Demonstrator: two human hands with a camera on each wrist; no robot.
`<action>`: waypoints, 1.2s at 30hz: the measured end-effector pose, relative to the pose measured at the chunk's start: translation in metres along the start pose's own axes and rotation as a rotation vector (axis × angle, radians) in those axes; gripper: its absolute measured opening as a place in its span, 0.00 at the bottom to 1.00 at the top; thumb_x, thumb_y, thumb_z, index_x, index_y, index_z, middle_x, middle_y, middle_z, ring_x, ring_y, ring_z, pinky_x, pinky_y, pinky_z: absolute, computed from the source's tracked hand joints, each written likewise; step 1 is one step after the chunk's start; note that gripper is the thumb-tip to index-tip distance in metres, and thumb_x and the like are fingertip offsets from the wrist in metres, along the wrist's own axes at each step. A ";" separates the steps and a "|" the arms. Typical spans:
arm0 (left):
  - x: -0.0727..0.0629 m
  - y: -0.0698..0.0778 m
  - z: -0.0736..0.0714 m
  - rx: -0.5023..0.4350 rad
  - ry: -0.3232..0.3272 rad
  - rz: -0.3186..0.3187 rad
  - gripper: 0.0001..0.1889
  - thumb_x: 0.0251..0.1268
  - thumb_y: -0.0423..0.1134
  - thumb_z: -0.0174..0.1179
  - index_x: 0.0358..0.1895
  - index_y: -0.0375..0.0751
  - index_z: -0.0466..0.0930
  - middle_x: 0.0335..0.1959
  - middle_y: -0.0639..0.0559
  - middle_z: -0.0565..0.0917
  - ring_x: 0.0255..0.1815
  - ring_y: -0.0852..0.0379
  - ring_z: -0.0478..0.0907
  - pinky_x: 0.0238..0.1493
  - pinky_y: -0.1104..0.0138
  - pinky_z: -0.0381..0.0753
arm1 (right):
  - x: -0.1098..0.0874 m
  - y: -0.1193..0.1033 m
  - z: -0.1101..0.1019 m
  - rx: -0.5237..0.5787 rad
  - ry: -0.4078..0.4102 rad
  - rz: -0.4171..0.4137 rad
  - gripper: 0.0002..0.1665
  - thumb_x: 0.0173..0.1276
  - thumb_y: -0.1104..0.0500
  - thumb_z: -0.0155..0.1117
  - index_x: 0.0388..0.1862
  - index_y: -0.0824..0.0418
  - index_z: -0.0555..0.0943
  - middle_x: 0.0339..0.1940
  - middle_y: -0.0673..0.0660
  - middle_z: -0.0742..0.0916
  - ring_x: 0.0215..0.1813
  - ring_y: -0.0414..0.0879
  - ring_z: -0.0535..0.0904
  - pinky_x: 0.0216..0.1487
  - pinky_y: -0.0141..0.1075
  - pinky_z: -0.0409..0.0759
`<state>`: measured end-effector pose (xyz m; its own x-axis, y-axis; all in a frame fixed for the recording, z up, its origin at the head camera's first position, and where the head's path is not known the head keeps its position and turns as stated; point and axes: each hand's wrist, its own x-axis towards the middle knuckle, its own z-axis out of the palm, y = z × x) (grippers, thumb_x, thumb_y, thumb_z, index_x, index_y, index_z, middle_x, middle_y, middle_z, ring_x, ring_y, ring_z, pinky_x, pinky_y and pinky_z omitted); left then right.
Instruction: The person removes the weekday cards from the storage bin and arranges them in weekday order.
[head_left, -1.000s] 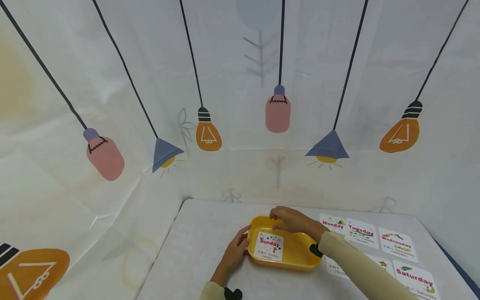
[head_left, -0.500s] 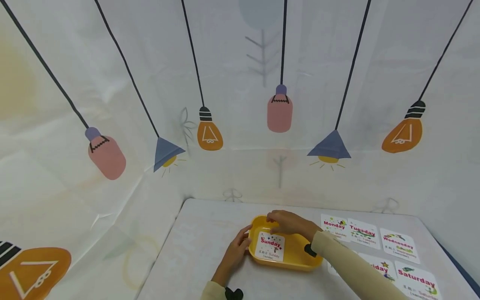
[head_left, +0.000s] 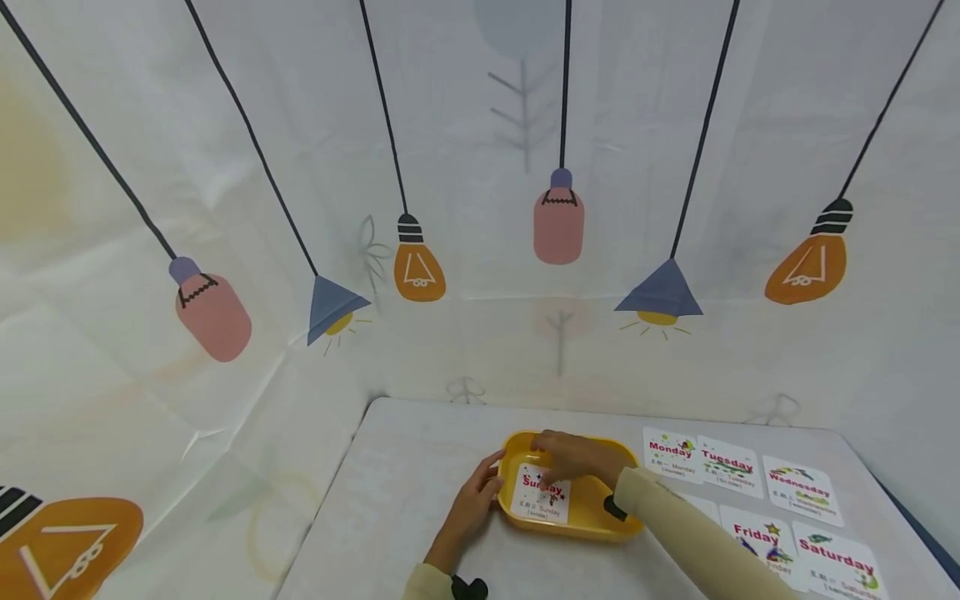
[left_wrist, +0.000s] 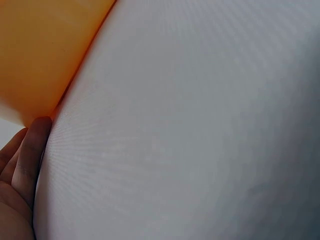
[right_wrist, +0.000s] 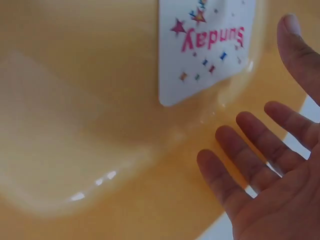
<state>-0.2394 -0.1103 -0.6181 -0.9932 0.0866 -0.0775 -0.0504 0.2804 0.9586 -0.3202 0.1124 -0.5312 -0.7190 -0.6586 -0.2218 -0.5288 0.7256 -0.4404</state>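
Note:
A yellow plastic tray [head_left: 588,512] with raised sides sits on the table, and a white card printed "Sunday" [head_left: 542,507] lies in its left part. My left hand [head_left: 470,502] touches the tray's left side; in the left wrist view its fingertips meet the outer yellow wall [left_wrist: 45,50]. My right hand [head_left: 577,457] is over the tray, its fingers partly covering the card in the head view. The right wrist view shows that hand [right_wrist: 270,180] with spread fingers and thumb, nothing between them, beside the Sunday card [right_wrist: 215,47].
To the tray's right, several weekday cards lie in two rows: Monday [head_left: 670,457], Tuesday [head_left: 729,467] and Wednesday [head_left: 802,492] behind, Friday [head_left: 761,542] and Saturday [head_left: 840,562] in front. My right forearm partly hides another card. A patterned white sheet [head_left: 480,350] stands behind the table [head_left: 427,442].
My right hand has come lower and nearer to the Sunday card. Its forearm has moved left, uncovering more of the Friday card. My left hand and the tray have stayed in place.

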 end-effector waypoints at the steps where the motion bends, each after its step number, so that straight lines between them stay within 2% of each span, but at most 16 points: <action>1: 0.000 0.000 0.000 -0.003 0.000 -0.001 0.22 0.77 0.47 0.51 0.70 0.69 0.69 0.65 0.42 0.77 0.56 0.50 0.78 0.49 0.59 0.85 | 0.000 0.000 0.002 -0.008 -0.011 0.012 0.36 0.58 0.46 0.76 0.62 0.57 0.77 0.61 0.54 0.81 0.58 0.49 0.78 0.66 0.49 0.77; 4: 0.000 0.000 -0.001 -0.012 -0.004 0.004 0.22 0.77 0.47 0.51 0.70 0.69 0.69 0.65 0.43 0.77 0.56 0.50 0.78 0.48 0.60 0.85 | 0.001 -0.001 0.007 -0.016 -0.038 0.048 0.41 0.55 0.43 0.77 0.65 0.56 0.75 0.64 0.55 0.80 0.60 0.50 0.77 0.68 0.50 0.75; 8: 0.000 0.000 -0.001 -0.017 -0.006 0.017 0.22 0.77 0.47 0.51 0.71 0.69 0.68 0.65 0.44 0.77 0.57 0.51 0.78 0.47 0.62 0.85 | 0.002 -0.001 0.012 -0.094 -0.065 0.075 0.47 0.51 0.39 0.78 0.67 0.57 0.74 0.63 0.56 0.79 0.58 0.50 0.77 0.68 0.50 0.75; 15: 0.002 -0.003 0.000 -0.019 -0.016 0.029 0.23 0.77 0.47 0.50 0.71 0.71 0.67 0.66 0.44 0.77 0.59 0.51 0.78 0.49 0.62 0.85 | 0.003 0.002 0.021 -0.153 -0.066 0.084 0.42 0.46 0.35 0.79 0.54 0.56 0.77 0.48 0.52 0.76 0.46 0.44 0.72 0.59 0.42 0.79; 22: 0.001 -0.006 -0.001 -0.001 -0.030 0.042 0.23 0.78 0.48 0.49 0.72 0.70 0.66 0.66 0.45 0.77 0.60 0.50 0.78 0.52 0.61 0.85 | 0.003 0.000 0.027 -0.246 -0.042 0.056 0.48 0.42 0.33 0.81 0.55 0.60 0.77 0.46 0.52 0.74 0.45 0.44 0.70 0.57 0.39 0.79; 29: 0.003 -0.008 -0.001 -0.011 -0.025 0.043 0.23 0.78 0.50 0.49 0.72 0.70 0.66 0.66 0.45 0.77 0.59 0.52 0.79 0.52 0.60 0.85 | 0.004 -0.002 0.030 -0.268 -0.039 0.072 0.54 0.40 0.35 0.82 0.60 0.63 0.72 0.48 0.54 0.74 0.48 0.46 0.69 0.62 0.40 0.78; 36: 0.004 -0.010 -0.001 -0.012 -0.027 0.059 0.23 0.78 0.48 0.49 0.72 0.68 0.66 0.65 0.43 0.77 0.58 0.51 0.79 0.50 0.61 0.86 | 0.005 -0.004 0.032 -0.248 -0.038 0.094 0.51 0.40 0.38 0.84 0.56 0.60 0.69 0.46 0.53 0.73 0.47 0.46 0.69 0.62 0.42 0.77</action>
<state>-0.2433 -0.1138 -0.6276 -0.9913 0.1287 -0.0278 0.0071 0.2627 0.9649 -0.3076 0.0996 -0.5583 -0.7551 -0.5899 -0.2861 -0.5583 0.8073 -0.1910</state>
